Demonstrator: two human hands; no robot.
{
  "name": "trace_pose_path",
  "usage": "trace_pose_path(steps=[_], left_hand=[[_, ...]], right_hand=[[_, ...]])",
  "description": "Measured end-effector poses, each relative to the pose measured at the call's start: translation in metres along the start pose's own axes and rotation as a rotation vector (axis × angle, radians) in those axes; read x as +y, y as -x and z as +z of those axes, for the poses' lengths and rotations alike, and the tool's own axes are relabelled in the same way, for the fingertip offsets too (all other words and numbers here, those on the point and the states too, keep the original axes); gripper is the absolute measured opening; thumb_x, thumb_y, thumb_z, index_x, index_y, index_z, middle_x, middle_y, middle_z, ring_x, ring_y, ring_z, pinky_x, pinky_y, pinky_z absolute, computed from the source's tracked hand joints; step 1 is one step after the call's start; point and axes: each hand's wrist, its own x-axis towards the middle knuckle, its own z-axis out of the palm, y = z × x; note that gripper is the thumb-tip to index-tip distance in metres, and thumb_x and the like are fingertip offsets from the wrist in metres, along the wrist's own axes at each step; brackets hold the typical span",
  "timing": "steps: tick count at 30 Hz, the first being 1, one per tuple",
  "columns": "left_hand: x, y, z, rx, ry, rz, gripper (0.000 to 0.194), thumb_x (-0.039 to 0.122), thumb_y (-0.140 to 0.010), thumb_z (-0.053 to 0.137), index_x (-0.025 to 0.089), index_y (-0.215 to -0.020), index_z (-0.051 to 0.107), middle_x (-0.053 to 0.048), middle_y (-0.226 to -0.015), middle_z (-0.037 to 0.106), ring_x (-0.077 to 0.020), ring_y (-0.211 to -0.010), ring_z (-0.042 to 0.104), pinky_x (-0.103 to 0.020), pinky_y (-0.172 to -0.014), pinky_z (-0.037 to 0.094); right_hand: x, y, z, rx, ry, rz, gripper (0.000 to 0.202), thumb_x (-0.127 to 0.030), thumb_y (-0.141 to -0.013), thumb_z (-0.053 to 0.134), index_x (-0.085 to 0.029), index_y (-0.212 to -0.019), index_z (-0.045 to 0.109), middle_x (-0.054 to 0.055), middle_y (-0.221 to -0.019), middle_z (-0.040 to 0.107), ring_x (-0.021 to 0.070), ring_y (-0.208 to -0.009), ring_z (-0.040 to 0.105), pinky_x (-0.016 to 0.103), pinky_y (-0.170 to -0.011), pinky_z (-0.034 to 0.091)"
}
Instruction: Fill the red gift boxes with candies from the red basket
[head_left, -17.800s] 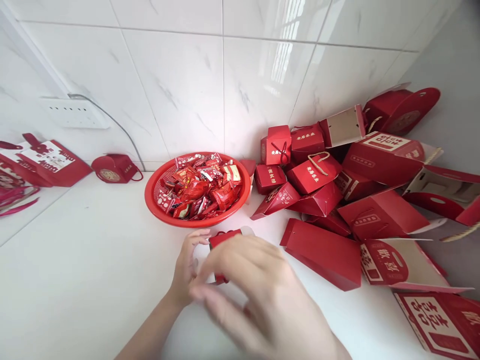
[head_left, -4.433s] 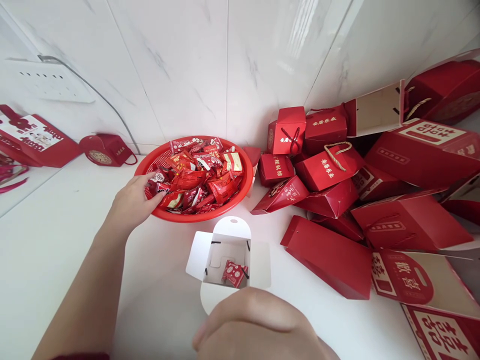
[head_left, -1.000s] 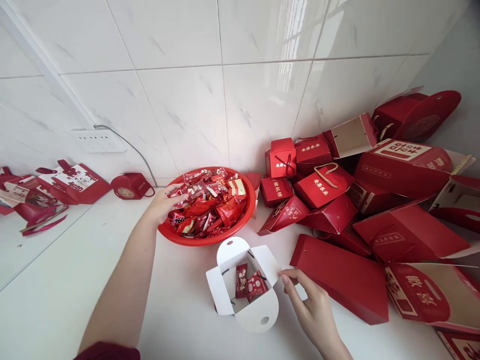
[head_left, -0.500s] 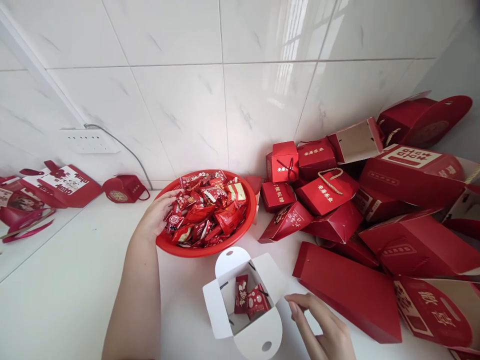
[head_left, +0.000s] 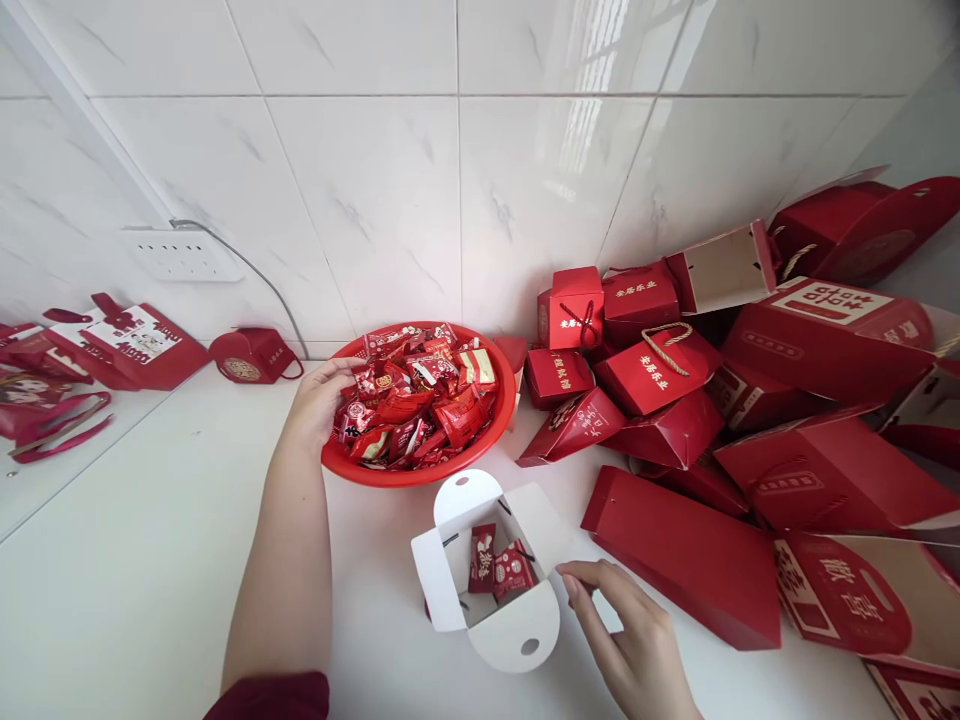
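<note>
- Centrally, a red basket (head_left: 345, 470) heaped with wrapped candies (head_left: 416, 400) sits on the white counter (head_left: 135, 560) against the tiled wall.
- Left hand (head_left: 319, 400) reaches over the basket's left rim, fingers curled among the candies; whether it grips one cannot be told.
- Just in front of the basket stands an open white-lined box (head_left: 517, 630) with two candy packets (head_left: 499, 570) inside.
- Right hand (head_left: 637, 645) rests beside the box's right flap, fingers loosely bent and holding nothing.
- Right of the basket lies a pile of red gift boxes (head_left: 697, 420).
</note>
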Motion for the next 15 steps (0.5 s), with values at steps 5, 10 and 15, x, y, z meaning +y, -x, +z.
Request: trace_pose_path(steps=[5,10,15], left_hand=[[-0.0007,-0.0009,0.0002,-0.049,-0.082,0.015,0.032,0.02,-0.062,0.059,0.016,-0.092,0.07,-0.006,-0.08,0.074,-0.021,-0.086,0.068,-0.026,-0.072,0.052],[-0.002,0.0004,-0.0018,-0.17,-0.217,0.0,0.047,0.013,-0.054,0.058,0.016,-0.099,0.072,-0.005,-0.086,0.072,-0.0148,-0.067,0.062,-0.021,-0.054,0.043],[-0.0054,-0.0033,-0.0023,-0.117,-0.243,0.073,0.044,0.014,-0.058,0.061,0.016,-0.1,0.071,-0.002,-0.079,0.07,-0.0139,-0.068,0.061,-0.022,-0.06,0.045]], right_hand=[[0.002,-0.0003,0.0041,-0.036,0.012,0.026,0.009,-0.024,-0.098,0.052,-0.025,-0.096,0.061,0.0,-0.081,0.065,0.0159,-0.071,0.061,0.026,-0.063,0.047],[0.0025,-0.0018,0.0056,-0.049,0.015,0.052,0.011,-0.026,-0.098,0.051,-0.024,-0.092,0.059,0.0,-0.079,0.064,0.0156,-0.07,0.06,0.026,-0.062,0.045],[0.0075,-0.0022,0.0073,-0.057,0.015,0.082,0.013,-0.028,-0.099,0.05,-0.024,-0.091,0.059,0.0,-0.079,0.064,0.0161,-0.07,0.06,0.026,-0.063,0.045]])
